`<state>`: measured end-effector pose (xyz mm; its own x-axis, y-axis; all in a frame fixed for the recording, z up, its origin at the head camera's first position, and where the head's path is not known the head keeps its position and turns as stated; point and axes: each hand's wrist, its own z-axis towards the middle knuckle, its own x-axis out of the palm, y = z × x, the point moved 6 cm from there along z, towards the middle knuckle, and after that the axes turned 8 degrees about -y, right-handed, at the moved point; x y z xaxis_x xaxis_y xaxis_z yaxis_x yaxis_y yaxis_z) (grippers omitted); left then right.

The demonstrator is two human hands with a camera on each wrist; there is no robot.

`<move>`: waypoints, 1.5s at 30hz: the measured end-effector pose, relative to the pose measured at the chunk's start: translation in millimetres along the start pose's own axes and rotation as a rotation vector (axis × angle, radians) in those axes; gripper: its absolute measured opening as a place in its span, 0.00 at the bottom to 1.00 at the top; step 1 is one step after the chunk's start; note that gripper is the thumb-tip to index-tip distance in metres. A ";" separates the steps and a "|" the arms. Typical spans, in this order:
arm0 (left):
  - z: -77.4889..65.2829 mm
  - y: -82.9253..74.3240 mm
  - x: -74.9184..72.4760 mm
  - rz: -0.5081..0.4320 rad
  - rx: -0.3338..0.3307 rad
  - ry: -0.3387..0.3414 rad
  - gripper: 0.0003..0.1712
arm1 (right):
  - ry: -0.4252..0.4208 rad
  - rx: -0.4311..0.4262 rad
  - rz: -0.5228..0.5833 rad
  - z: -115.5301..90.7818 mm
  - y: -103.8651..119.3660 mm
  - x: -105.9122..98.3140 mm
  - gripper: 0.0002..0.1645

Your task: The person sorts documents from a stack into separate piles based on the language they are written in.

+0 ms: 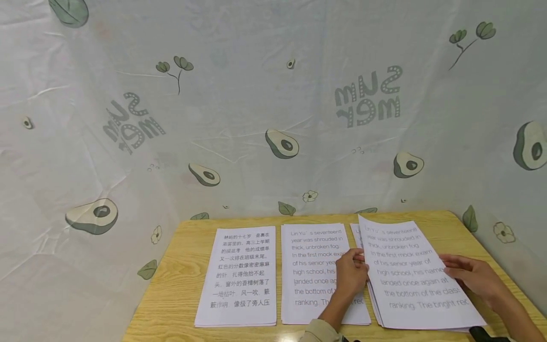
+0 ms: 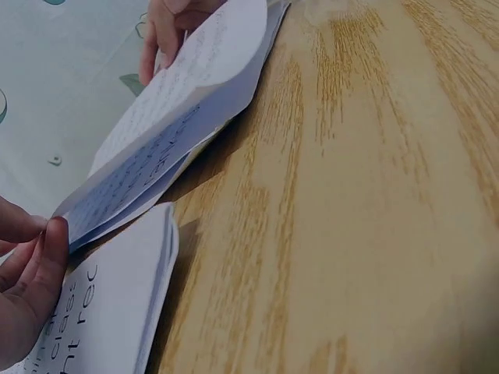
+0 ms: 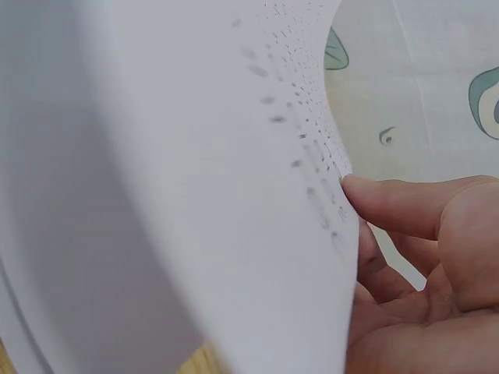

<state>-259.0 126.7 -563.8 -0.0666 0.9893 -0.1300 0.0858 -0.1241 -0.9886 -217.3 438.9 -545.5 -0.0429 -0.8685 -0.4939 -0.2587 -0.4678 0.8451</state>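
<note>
A printed sheet of paper (image 1: 406, 280) with large English text is raised off the right-hand stack of paper (image 1: 355, 232), which shows at its left edge. My left hand (image 1: 352, 274) pinches the sheet's left edge between thumb and fingers, over the middle stack. At the opposite edge, my right hand (image 1: 476, 278) grips the sheet with the thumb on the printed face. The left wrist view shows the sheet (image 2: 210, 54) curving upward, with more printed paper beneath it. In the right wrist view the sheet (image 3: 234, 195) bends close to the camera, partly blurred.
The middle stack (image 1: 305, 308) carries English text and lies partly under my left forearm. Farther left is a stack with Chinese text (image 1: 241, 278). All rest on a wooden table (image 1: 175, 285), with an avocado-print cloth (image 1: 239, 109) hanging behind and at the sides.
</note>
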 end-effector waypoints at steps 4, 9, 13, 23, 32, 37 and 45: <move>-0.2 1.7 -0.8 0.019 0.002 0.011 0.24 | -0.014 0.015 -0.045 0.7 -0.8 4.8 0.36; 0.1 -1.9 -6.1 0.047 0.035 0.019 0.21 | -0.085 -0.015 -0.201 1.7 -3.2 3.7 0.36; 3.1 -9.1 -18.6 0.088 0.084 0.013 0.20 | -0.168 -0.064 -0.356 -2.3 0.4 -2.2 0.37; 12.1 -14.8 -67.0 0.060 0.114 -0.032 0.22 | -0.170 -0.114 -0.287 -18.5 37.8 23.4 0.37; 12.4 -3.2 -109.9 0.077 0.118 -0.057 0.24 | -0.122 -0.157 -0.174 -19.7 66.6 85.4 0.35; 12.5 0.7 -133.1 0.110 0.119 -0.071 0.24 | -0.101 -0.144 -0.142 -18.1 78.1 121.3 0.37; 13.4 6.0 -170.3 0.182 0.132 -0.116 0.24 | -0.122 -0.157 -0.121 -17.8 99.5 157.2 0.34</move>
<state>-260.5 -43.6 -548.6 -0.1761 0.9351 -0.3074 -0.0236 -0.3162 -0.9484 -232.6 252.9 -535.4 -0.1394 -0.7830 -0.6062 -0.1160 -0.5951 0.7952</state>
